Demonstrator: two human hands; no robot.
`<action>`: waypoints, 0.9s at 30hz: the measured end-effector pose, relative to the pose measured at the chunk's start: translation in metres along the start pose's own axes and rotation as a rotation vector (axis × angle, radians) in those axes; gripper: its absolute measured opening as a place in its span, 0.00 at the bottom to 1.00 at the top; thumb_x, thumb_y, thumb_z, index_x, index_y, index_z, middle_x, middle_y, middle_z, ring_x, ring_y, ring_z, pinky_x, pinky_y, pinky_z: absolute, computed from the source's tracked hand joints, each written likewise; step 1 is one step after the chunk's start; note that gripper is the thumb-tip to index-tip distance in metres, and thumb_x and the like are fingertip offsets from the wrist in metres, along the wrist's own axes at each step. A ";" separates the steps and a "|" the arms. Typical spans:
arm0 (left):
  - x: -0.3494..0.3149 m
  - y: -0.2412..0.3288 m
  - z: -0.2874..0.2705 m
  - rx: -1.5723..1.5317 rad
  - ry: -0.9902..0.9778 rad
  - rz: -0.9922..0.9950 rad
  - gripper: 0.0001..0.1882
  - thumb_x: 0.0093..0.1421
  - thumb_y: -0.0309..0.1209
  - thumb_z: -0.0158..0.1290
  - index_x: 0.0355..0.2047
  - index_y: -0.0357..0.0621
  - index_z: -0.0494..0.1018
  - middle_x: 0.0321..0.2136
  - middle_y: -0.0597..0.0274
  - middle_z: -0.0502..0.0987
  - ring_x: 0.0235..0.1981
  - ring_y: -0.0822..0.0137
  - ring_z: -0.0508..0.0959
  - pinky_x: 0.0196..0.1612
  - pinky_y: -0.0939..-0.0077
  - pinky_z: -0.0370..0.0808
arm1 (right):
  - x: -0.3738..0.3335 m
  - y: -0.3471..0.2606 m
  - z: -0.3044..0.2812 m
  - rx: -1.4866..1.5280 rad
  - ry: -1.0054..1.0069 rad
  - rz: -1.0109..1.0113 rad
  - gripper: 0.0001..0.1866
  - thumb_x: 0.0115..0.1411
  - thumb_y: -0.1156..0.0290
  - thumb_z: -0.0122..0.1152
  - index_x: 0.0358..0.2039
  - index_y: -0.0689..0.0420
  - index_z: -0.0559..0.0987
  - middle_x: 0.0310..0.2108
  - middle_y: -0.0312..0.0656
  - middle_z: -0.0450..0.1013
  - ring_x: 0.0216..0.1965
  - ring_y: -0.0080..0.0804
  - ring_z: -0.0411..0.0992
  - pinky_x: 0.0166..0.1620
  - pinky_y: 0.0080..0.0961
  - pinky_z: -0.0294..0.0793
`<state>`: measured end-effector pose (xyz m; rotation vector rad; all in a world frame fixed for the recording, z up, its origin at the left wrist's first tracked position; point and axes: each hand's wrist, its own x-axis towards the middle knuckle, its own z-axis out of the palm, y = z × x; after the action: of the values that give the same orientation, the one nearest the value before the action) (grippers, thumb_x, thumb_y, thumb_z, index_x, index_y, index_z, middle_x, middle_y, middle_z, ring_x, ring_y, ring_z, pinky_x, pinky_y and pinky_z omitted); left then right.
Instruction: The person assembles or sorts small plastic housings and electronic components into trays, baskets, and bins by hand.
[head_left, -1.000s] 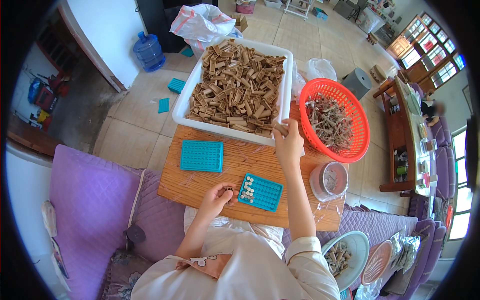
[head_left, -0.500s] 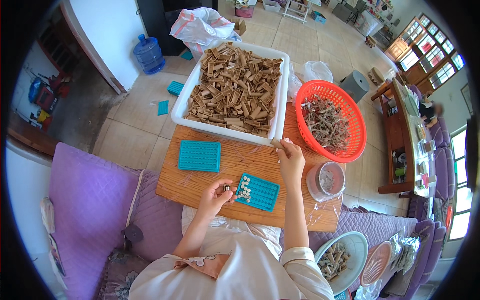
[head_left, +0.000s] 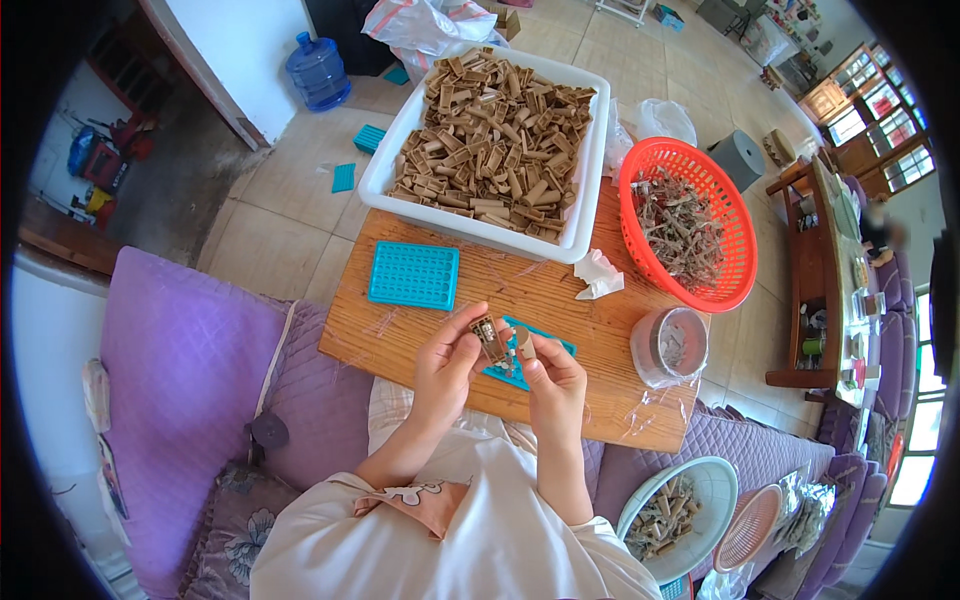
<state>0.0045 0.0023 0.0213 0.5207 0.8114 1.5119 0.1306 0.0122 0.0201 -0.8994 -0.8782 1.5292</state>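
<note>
Left hand (head_left: 447,362) fingers pinch a small brown piece (head_left: 490,338); right hand (head_left: 553,380) fingers close on a second piece (head_left: 524,343), both held just above the teal grid (head_left: 532,352) on the bench (head_left: 420,330). Step judged: fitting the pieces together; next calls for fine alignment, then seating in the grid.

Two hands up over the bench: left hand (head_left: 447,362), right hand (head_left: 552,382). Two teal grid trays, one in the open (head_left: 413,275), one under the hands (head_left: 545,347). One white tub (head_left: 590,170) heaped with brown pieces, one orange basket (head_left: 735,225), one water jug (head_left: 318,70), one grey cup (head_left: 668,347).
</note>
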 end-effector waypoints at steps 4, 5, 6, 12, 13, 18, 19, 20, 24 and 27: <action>-0.003 0.004 0.011 0.043 -0.030 0.092 0.21 0.58 0.31 0.47 0.50 0.37 0.60 0.41 0.55 0.70 0.43 0.67 0.71 0.45 0.73 0.71 | -0.002 0.001 0.006 -0.023 -0.006 -0.058 0.14 0.52 0.82 0.53 0.41 0.62 0.73 0.38 0.37 0.64 0.40 0.24 0.66 0.45 0.18 0.65; -0.003 0.003 0.012 0.059 -0.034 0.121 0.22 0.57 0.32 0.48 0.50 0.37 0.59 0.41 0.56 0.70 0.43 0.69 0.71 0.45 0.74 0.70 | -0.001 0.003 0.006 -0.002 0.004 -0.101 0.14 0.52 0.82 0.54 0.41 0.62 0.73 0.38 0.38 0.64 0.40 0.24 0.66 0.45 0.18 0.65; -0.004 0.002 0.014 0.059 -0.031 0.118 0.22 0.57 0.32 0.48 0.50 0.37 0.59 0.41 0.56 0.70 0.43 0.69 0.71 0.45 0.74 0.70 | -0.001 0.004 0.006 0.020 0.014 -0.144 0.14 0.52 0.81 0.54 0.41 0.61 0.73 0.38 0.38 0.64 0.40 0.25 0.66 0.45 0.19 0.65; -0.006 -0.002 0.013 0.144 -0.085 0.194 0.18 0.57 0.25 0.47 0.48 0.35 0.62 0.40 0.59 0.70 0.42 0.73 0.70 0.45 0.81 0.67 | -0.001 0.005 0.012 -0.040 0.006 -0.164 0.15 0.51 0.79 0.56 0.41 0.60 0.74 0.40 0.40 0.66 0.44 0.27 0.65 0.47 0.21 0.65; -0.006 -0.001 0.014 0.139 -0.089 0.207 0.18 0.56 0.24 0.48 0.47 0.35 0.63 0.39 0.60 0.70 0.42 0.74 0.70 0.45 0.81 0.67 | -0.001 0.005 0.012 -0.040 0.006 -0.159 0.15 0.51 0.79 0.56 0.41 0.60 0.74 0.40 0.40 0.66 0.44 0.27 0.65 0.47 0.21 0.65; -0.004 -0.005 0.015 0.143 -0.089 0.219 0.17 0.55 0.22 0.48 0.46 0.34 0.63 0.40 0.59 0.70 0.42 0.74 0.70 0.45 0.81 0.68 | -0.001 0.008 0.012 -0.154 0.036 -0.228 0.15 0.49 0.80 0.58 0.40 0.60 0.74 0.39 0.42 0.67 0.44 0.30 0.65 0.50 0.25 0.63; -0.003 -0.005 0.016 0.159 -0.101 0.233 0.17 0.55 0.22 0.48 0.46 0.34 0.63 0.40 0.58 0.70 0.42 0.73 0.70 0.45 0.80 0.68 | 0.000 0.009 0.012 -0.154 0.036 -0.224 0.15 0.49 0.80 0.58 0.40 0.60 0.74 0.39 0.42 0.67 0.44 0.30 0.65 0.50 0.25 0.63; -0.003 -0.005 0.016 0.175 -0.114 0.248 0.17 0.55 0.22 0.48 0.46 0.34 0.63 0.41 0.57 0.71 0.42 0.73 0.71 0.45 0.80 0.68 | 0.000 0.009 0.011 -0.167 0.044 -0.221 0.15 0.49 0.80 0.58 0.40 0.60 0.74 0.39 0.41 0.67 0.44 0.31 0.65 0.50 0.26 0.63; -0.001 -0.009 0.013 0.222 -0.113 0.225 0.17 0.56 0.22 0.48 0.46 0.33 0.63 0.41 0.56 0.71 0.41 0.72 0.72 0.44 0.80 0.69 | -0.002 0.009 0.008 -0.237 0.070 -0.207 0.16 0.48 0.82 0.58 0.40 0.61 0.74 0.37 0.41 0.68 0.43 0.31 0.66 0.50 0.25 0.63; 0.000 -0.012 0.012 0.237 -0.117 0.198 0.17 0.55 0.23 0.48 0.46 0.33 0.63 0.41 0.55 0.71 0.41 0.72 0.72 0.44 0.80 0.69 | 0.000 0.007 0.005 -0.260 0.089 -0.132 0.14 0.47 0.83 0.59 0.37 0.62 0.74 0.35 0.40 0.68 0.41 0.29 0.67 0.46 0.23 0.64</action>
<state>0.0217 0.0046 0.0203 0.8792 0.8722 1.5572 0.1234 0.0112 0.0159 -1.0657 -1.0665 1.2706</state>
